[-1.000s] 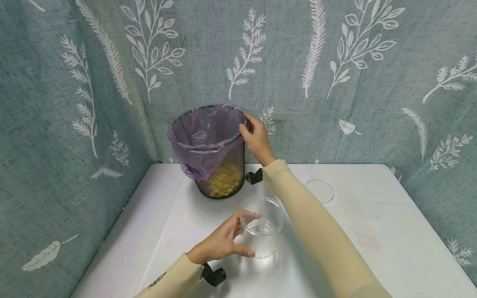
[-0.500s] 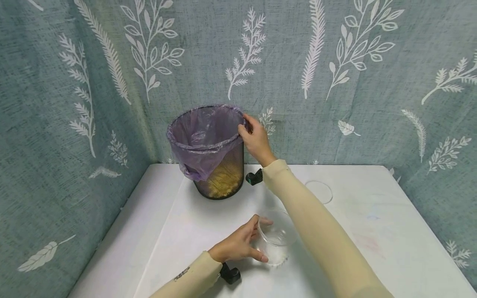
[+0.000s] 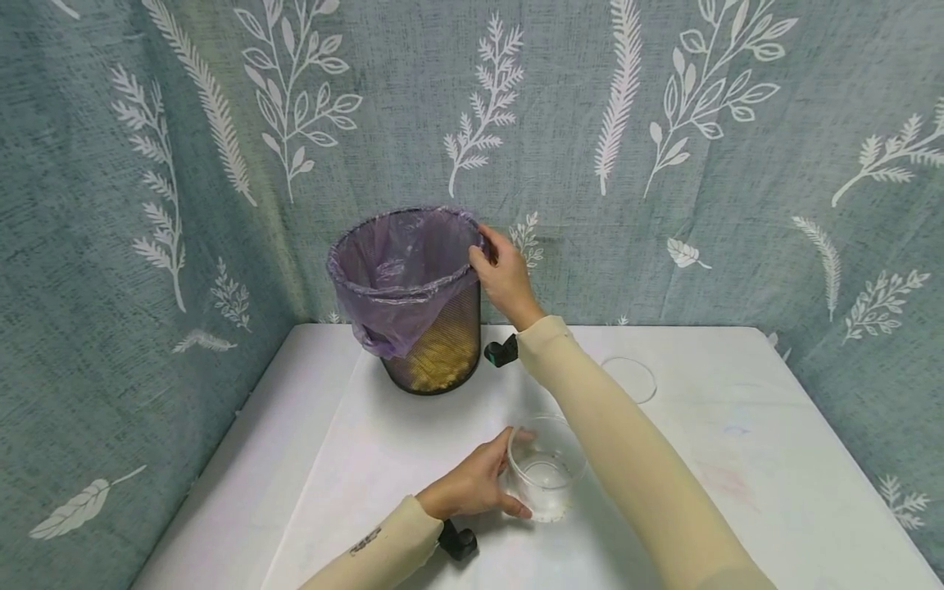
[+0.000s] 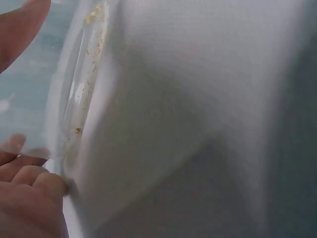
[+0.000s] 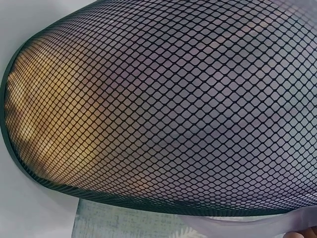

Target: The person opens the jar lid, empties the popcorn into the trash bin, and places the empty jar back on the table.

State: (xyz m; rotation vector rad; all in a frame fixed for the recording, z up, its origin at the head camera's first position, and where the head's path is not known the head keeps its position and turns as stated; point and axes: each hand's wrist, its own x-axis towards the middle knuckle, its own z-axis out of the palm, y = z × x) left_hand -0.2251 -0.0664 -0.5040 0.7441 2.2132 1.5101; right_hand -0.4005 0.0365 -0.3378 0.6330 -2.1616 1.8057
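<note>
In the head view my left hand holds a round clear plastic tub, thumb and fingers spread round its left side. The tub stands low over the white table, mouth facing up. Yellow crumbs stick along its bottom edge in the left wrist view. Farther back, my right hand grips the right rim of a black mesh waste bin, with thumb and fingers over the edge. A purple bin bag lines the bin and folds over its rim. Yellowish contents show through the mesh low down.
The white table meets leaf-patterned grey-green cloth at the back and sides. A thin pale ring lies right of the right forearm. Each wrist carries a black camera mount. The right forearm reaches across beside the tub.
My left hand has carried the tub right and toward the front of the table, and the tub has come to a steadier stance. The right hand stays on the bin rim.
</note>
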